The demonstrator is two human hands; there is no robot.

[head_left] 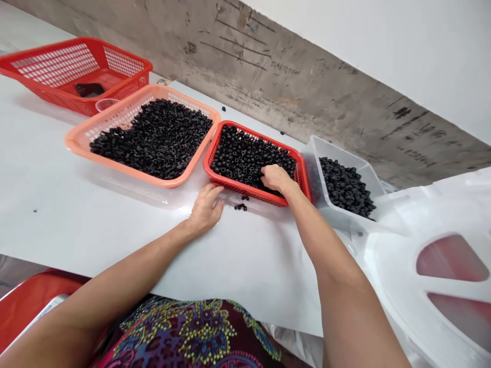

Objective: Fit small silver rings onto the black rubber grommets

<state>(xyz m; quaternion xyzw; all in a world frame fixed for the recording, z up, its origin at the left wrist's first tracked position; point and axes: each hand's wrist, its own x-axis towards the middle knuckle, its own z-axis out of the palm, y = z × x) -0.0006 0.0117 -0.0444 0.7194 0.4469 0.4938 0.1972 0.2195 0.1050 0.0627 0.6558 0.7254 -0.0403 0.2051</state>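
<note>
We are sitting with a patterned skirt across our lap, and our left hand is resting open on the white table, holding nothing we can see. It is lying just beside the near edge of a red basket, close to some loose black pieces on the table. Our right hand is pressing, curled, into the small black pieces filling that basket; we cannot tell whether it is gripping any. Left of the basket, a peach basket is holding a bigger heap; to its right, a clear plastic bin is holding more. Toward the far left table corner, a second red basket is sitting near a concrete wall.
</note>
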